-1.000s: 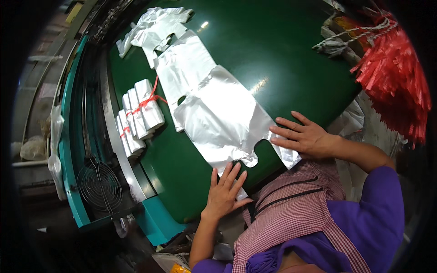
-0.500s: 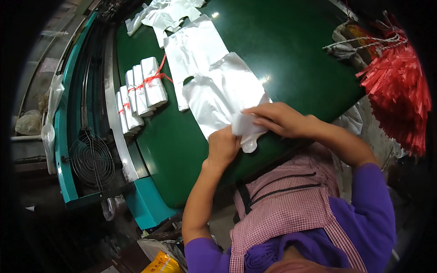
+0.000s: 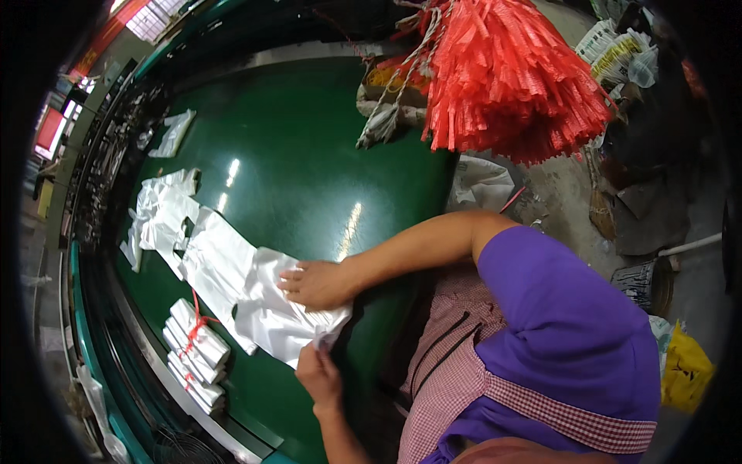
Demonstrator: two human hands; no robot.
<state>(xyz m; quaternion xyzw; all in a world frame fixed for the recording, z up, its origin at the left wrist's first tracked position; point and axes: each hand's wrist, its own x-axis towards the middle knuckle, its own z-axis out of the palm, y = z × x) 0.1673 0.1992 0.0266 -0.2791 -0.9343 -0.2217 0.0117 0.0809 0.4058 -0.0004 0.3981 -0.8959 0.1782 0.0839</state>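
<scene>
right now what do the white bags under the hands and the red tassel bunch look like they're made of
White bags: thin plastic film by the look, slightly glossy, creasing softly under the right hand and pinched at a corner by the left hand. Red tassel bunch: probably plastic strapping strips, shiny, flat and stiffly splayed.

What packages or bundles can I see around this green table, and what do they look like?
Tied bundles: white folded stacks bound with red string, at the table's left edge.
Loose plastic bags: flat, white, under the right hand; left hand at their corner.
Printed sacks: white, top right, on the floor.
Red string bunch: hanging, top.
</scene>
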